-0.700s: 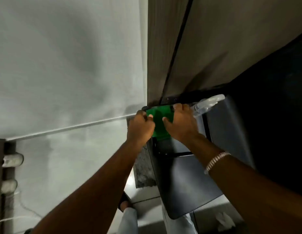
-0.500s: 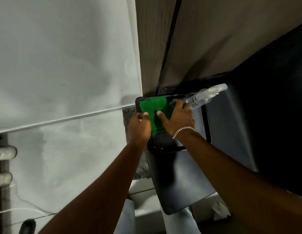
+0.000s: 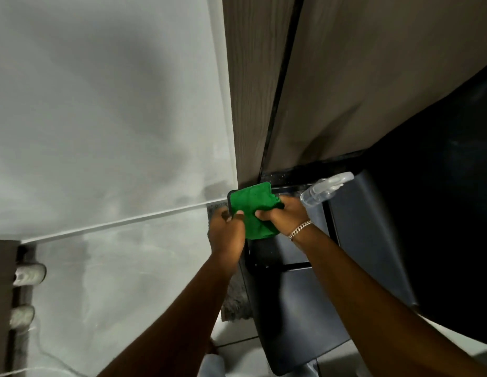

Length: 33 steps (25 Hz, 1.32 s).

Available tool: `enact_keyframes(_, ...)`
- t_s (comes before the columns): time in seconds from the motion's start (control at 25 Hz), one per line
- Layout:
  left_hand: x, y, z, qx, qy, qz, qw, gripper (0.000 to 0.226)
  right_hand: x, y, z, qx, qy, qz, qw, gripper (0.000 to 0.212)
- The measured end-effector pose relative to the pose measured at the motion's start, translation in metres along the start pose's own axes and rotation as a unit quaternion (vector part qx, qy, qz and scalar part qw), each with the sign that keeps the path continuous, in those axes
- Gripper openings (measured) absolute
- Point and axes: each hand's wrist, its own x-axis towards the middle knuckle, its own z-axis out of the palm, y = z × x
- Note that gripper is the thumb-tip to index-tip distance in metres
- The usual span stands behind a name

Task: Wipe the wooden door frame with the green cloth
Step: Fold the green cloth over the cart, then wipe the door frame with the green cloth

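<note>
2 of your hands pinch the green cloth (image 3: 254, 210): left hand (image 3: 228, 229), right hand (image 3: 284, 214); bunched folds hide its far edge against the door frame (image 3: 250, 91).

Wooden door frame (image 3: 250, 91) bare above; spray bottle (image 3: 322, 190) and dark chair (image 3: 304, 303) crowd its foot.

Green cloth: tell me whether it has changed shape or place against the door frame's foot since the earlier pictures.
Yes. The green cloth lay flat earlier; now both hands bunch it, and its top edge reaches the foot of the wooden door frame. The camera moved too, so the shift is only approximate.
</note>
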Motion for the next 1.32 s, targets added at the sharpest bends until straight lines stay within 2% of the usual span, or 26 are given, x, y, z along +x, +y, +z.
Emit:
enact_keyframes(0.12, -0.017, 0.038, -0.028, -0.099, -0.078, -0.012, 0.992, 0.023, -0.038, -0.054, -0.006, 0.108, -0.032, -0.083, 0.990, 0.026)
enact_keyframes(0.2, -0.032, 0.074, -0.048, -0.129, -0.127, 0.011, 0.983, 0.027, -0.061, -0.102, -0.017, 0.122, -0.049, -0.140, 0.981, 0.029)
enact_keyframes(0.32, -0.062, 0.145, -0.076, -0.169, -0.156, 0.139, 0.963, 0.022, -0.101, -0.185, -0.043, 0.165, -0.048, -0.226, 0.959, 0.031)
enact_keyframes(0.44, -0.099, 0.226, -0.094, -0.157, -0.120, 0.306, 0.931, 0.013, -0.143, -0.262, -0.070, 0.208, -0.031, -0.315, 0.926, 0.036)
enact_keyframes(0.52, -0.128, 0.284, -0.110, -0.139, -0.073, 0.411, 0.898, 0.017, -0.179, -0.316, -0.087, 0.231, -0.017, -0.378, 0.896, 0.031)
enact_keyframes(0.68, -0.197, 0.387, -0.141, -0.117, 0.003, 0.598, 0.793, 0.027, -0.249, -0.415, -0.120, 0.314, -0.027, -0.474, 0.822, 0.033)
enact_keyframes(0.88, -0.261, 0.474, -0.156, -0.104, 0.069, 0.727, 0.675, 0.029, -0.315, -0.501, -0.152, 0.354, 0.010, -0.572, 0.740, 0.024)
enact_keyframes(1.0, -0.289, 0.518, -0.160, -0.051, 0.100, 0.778, 0.618, 0.029, -0.342, -0.548, -0.167, 0.390, 0.100, -0.593, 0.698, 0.008)
enact_keyframes(1.08, -0.299, 0.539, -0.158, -0.035, 0.097, 0.785, 0.611, 0.033, -0.347, -0.575, -0.173, 0.377, 0.214, -0.577, 0.692, 0.009)
enact_keyframes(1.16, -0.305, 0.552, -0.153, -0.046, 0.090, 0.781, 0.616, 0.039, -0.345, -0.592, -0.173, 0.324, 0.335, -0.583, 0.665, 0.015)
enact_keyframes(1.24, -0.305, 0.560, -0.150, -0.057, 0.079, 0.781, 0.616, 0.044, -0.337, -0.600, -0.168, 0.222, 0.457, -0.628, 0.589, 0.024)
enact_keyframes(1.32, -0.299, 0.564, -0.151, -0.024, 0.058, 0.798, 0.600, 0.044, -0.322, -0.606, -0.166, 0.071, 0.532, -0.672, 0.510, 0.037)
